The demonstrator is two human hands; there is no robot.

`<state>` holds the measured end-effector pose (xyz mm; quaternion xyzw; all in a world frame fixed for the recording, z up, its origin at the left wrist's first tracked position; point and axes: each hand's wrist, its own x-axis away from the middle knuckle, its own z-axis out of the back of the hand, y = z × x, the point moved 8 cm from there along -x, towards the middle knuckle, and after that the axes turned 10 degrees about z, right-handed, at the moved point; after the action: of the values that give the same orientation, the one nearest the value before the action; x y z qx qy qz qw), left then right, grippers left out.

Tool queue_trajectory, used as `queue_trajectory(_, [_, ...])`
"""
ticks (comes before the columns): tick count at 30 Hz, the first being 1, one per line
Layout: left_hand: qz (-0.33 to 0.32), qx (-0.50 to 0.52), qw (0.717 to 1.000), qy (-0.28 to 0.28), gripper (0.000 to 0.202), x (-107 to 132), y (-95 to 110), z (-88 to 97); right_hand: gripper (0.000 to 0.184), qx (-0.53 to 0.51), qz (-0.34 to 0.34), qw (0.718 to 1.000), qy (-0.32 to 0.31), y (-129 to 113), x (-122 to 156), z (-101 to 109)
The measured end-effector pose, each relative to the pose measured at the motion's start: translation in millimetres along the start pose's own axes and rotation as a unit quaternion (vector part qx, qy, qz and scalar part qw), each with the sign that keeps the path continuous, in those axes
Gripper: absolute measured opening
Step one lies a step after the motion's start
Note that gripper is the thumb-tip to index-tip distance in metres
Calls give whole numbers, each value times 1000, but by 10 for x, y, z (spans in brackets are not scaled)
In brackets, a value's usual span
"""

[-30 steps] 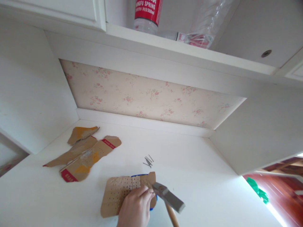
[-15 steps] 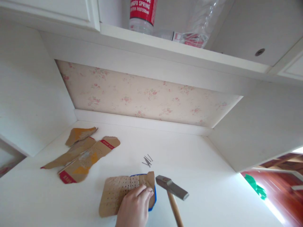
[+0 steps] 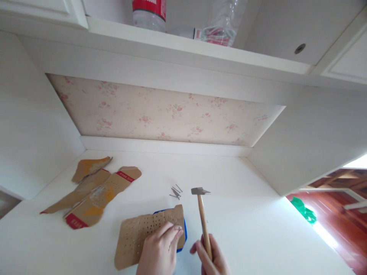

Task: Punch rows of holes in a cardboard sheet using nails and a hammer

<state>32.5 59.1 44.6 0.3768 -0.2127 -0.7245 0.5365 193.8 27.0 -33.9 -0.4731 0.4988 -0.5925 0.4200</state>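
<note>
Cardboard [image 3: 129, 240], pierced in rows, lies toward the counter [image 3: 235, 179]'s front, over a blue object [image 3: 185, 230]; my left hand [image 3: 159, 246] rests there as if steadying it, its pinch closed, on what I cannot tell. My right hand [image 3: 212, 259] clasps the hammer [image 3: 203, 219] low, probably for swing. Nails [image 3: 176, 191] lie nearer the back edge.

A red-labelled bottle [image 3: 149, 17] stands on a white shelf [image 3: 183, 47] above floral wallpaper [image 3: 160, 114], and a green object [image 3: 301, 209] shows against a reddish surface [image 3: 344, 219].
</note>
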Motion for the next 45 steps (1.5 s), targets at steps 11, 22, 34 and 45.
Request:
queue_trajectory(11, [98, 86, 991, -11, 35, -126, -68, 230, 33, 53, 58, 996, -48, -485, -537, -291])
queue_trajectory(22, [138, 130, 981, -36, 40, -181, -22, 295, 27, 66, 95, 993, -25, -613, -534, -269])
queue_trajectory(34, [47, 68, 996, -33, 28, -122, 208, 227, 36, -68, 28, 997, -32, -467, -435, -159])
queue_trajectory(45, [22, 2, 998, -63, 27, -93, 178, 26, 34, -43, 30, 998, -31, -150, -514, -147])
